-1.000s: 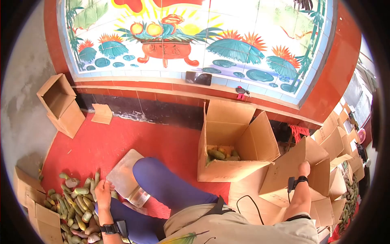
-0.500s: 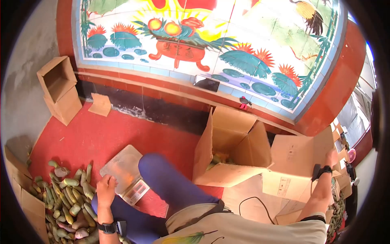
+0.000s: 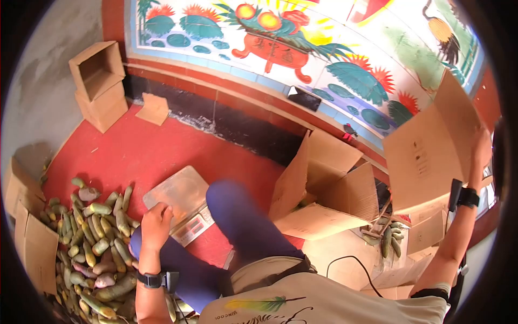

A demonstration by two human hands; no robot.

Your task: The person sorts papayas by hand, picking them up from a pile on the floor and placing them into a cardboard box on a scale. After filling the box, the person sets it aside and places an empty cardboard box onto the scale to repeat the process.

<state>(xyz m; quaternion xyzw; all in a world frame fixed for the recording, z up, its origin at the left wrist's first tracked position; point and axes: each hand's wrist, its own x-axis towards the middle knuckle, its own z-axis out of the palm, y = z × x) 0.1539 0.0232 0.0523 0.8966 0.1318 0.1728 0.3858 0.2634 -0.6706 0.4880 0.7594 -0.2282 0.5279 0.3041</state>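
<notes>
My right hand [image 3: 481, 147] grips the edge of a cardboard box [image 3: 426, 154], raised with its flap upright, at the right side. Over my bent knee, my left hand [image 3: 156, 222] is closed in a loose fist with nothing visible in it. Just beyond that hand lies a flat scale [image 3: 178, 189] with a clear platform and a label panel. Beside the left forearm spreads a heap of long green and yellowish vegetables [image 3: 89, 243], a few of them purplish. A second, open cardboard box [image 3: 307, 224] stands in front of my legs; its contents are mostly in shadow.
Several green vegetables [image 3: 391, 237] lie on the floor, where the raised box stood. Two small cartons [image 3: 100, 105] are stacked by the left wall. A phone-like dark device [image 3: 304, 99] rests on the mural's ledge. A black cable [image 3: 350, 258] loops near my waist.
My right hand has lifted the right-hand box, uncovering green vegetables on the floor behind it. My left hand stays closed near the scale. The view has shifted, so the scene sits differently.
</notes>
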